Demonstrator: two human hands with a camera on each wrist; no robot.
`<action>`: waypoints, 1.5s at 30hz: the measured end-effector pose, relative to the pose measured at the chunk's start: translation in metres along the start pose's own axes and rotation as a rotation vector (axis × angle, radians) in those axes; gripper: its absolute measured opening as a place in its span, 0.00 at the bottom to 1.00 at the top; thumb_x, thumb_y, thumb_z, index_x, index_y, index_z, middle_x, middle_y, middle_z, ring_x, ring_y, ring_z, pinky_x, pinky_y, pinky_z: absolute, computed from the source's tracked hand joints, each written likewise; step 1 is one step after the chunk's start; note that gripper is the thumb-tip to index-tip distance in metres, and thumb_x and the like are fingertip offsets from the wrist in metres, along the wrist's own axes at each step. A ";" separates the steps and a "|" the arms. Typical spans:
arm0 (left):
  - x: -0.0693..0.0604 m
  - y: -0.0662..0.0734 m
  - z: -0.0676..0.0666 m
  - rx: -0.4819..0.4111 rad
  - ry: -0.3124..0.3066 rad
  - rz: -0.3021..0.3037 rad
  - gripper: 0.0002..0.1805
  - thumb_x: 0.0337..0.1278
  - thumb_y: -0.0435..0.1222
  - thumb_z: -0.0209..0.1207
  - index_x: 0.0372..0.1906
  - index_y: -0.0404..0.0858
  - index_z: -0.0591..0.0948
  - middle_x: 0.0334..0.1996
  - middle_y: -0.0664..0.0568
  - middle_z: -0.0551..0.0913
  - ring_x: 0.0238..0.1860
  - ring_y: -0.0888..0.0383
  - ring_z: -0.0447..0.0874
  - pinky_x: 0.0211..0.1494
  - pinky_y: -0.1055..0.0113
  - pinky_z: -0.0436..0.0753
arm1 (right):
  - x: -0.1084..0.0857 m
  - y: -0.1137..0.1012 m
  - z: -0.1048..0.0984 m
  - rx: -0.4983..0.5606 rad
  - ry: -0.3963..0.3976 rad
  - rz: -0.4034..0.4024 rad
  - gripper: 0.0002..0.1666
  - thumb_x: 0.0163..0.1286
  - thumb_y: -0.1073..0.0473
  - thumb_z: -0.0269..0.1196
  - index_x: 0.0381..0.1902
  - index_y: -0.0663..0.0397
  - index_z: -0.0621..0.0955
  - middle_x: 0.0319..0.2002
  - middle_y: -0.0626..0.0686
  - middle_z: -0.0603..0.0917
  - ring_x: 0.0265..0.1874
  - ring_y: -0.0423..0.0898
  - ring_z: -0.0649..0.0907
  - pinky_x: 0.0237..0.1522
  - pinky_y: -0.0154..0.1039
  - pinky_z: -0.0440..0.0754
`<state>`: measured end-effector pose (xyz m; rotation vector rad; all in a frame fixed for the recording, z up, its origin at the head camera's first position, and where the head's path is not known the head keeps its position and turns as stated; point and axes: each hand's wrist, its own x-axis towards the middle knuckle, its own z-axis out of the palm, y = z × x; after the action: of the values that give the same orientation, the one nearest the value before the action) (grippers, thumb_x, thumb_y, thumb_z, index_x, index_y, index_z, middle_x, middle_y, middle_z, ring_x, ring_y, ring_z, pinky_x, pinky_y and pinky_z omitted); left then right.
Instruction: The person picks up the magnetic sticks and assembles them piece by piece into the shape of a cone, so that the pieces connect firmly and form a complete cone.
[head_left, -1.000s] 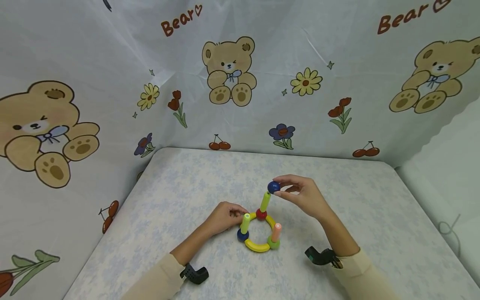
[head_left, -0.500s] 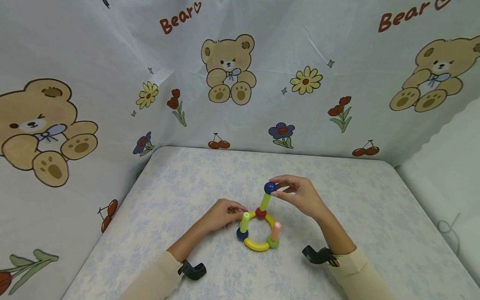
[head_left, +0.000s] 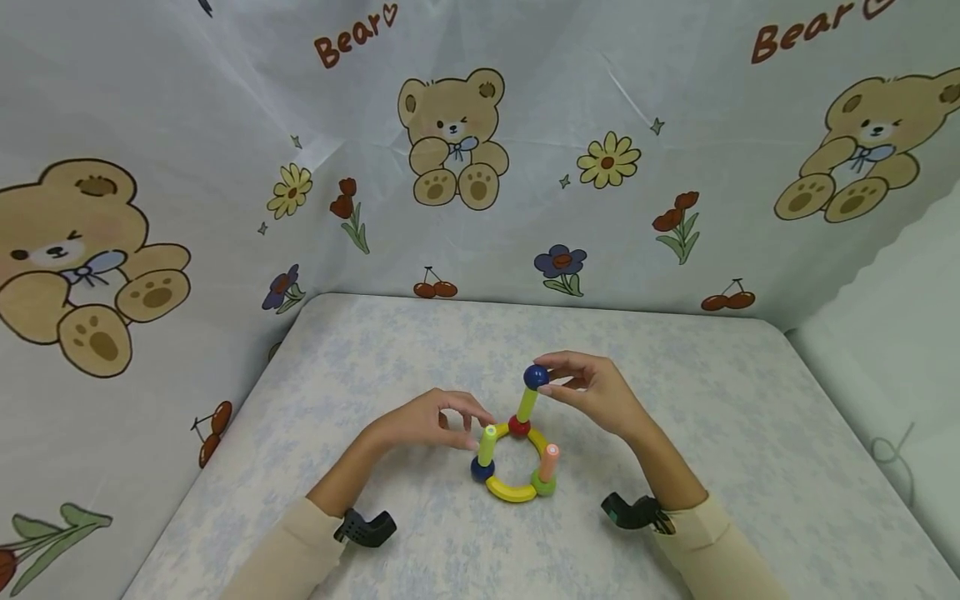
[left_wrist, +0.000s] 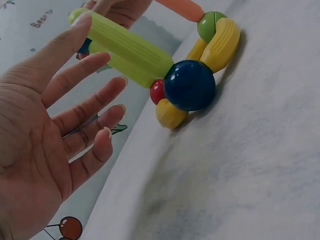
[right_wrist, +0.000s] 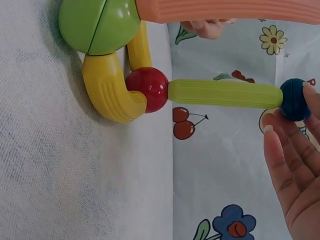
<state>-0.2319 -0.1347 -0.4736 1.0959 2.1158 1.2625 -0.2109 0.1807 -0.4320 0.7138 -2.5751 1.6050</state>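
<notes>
A ring of yellow curved rods (head_left: 512,491) joined by balls lies on the table. From its red ball (head_left: 519,426) rises a yellow-green stick (head_left: 527,406), topped by a blue ball (right_wrist: 295,100). My right hand (head_left: 597,392) pinches that top ball between thumb and fingers; ball and stick touch. Beside the ring's left side, my left hand (head_left: 422,419) has its fingers spread and holds nothing, close to the second yellow-green stick (left_wrist: 127,50). This stick stands on the ring's dark blue ball (left_wrist: 190,85). A salmon-coloured stick (head_left: 550,461) stands on the green ball (head_left: 543,484).
The pale mottled table (head_left: 375,358) runs back to a hanging cloth (head_left: 510,250) printed with bears and flowers. A black device (head_left: 365,529) is worn on the left wrist, another black device (head_left: 633,511) on the right.
My right hand has brought the blue ball left and onto the tip of the far stick. The left hand has let go of the ring, spread its fingers and drawn back left.
</notes>
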 end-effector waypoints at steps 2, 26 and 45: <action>0.002 0.001 0.005 -0.015 -0.012 0.018 0.17 0.60 0.38 0.71 0.55 0.47 0.87 0.50 0.59 0.84 0.48 0.50 0.80 0.36 0.64 0.81 | -0.001 -0.010 0.001 0.000 -0.002 0.005 0.20 0.67 0.65 0.71 0.56 0.55 0.85 0.51 0.54 0.87 0.49 0.52 0.86 0.45 0.37 0.85; 0.009 -0.009 0.030 -0.118 0.082 0.077 0.08 0.62 0.34 0.69 0.45 0.41 0.89 0.40 0.55 0.87 0.39 0.58 0.84 0.31 0.70 0.77 | -0.003 0.000 0.009 0.012 -0.098 -0.082 0.20 0.67 0.61 0.71 0.57 0.47 0.86 0.53 0.46 0.87 0.50 0.46 0.85 0.47 0.44 0.85; 0.012 -0.008 0.032 -0.119 0.106 0.040 0.08 0.64 0.37 0.68 0.46 0.43 0.89 0.43 0.57 0.88 0.42 0.56 0.85 0.33 0.68 0.80 | -0.005 -0.009 0.013 0.036 -0.179 -0.103 0.22 0.64 0.63 0.74 0.56 0.49 0.86 0.54 0.48 0.87 0.52 0.46 0.84 0.49 0.47 0.85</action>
<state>-0.2197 -0.1109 -0.4962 1.0468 2.0730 1.4752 -0.2004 0.1679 -0.4318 1.0197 -2.5827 1.6306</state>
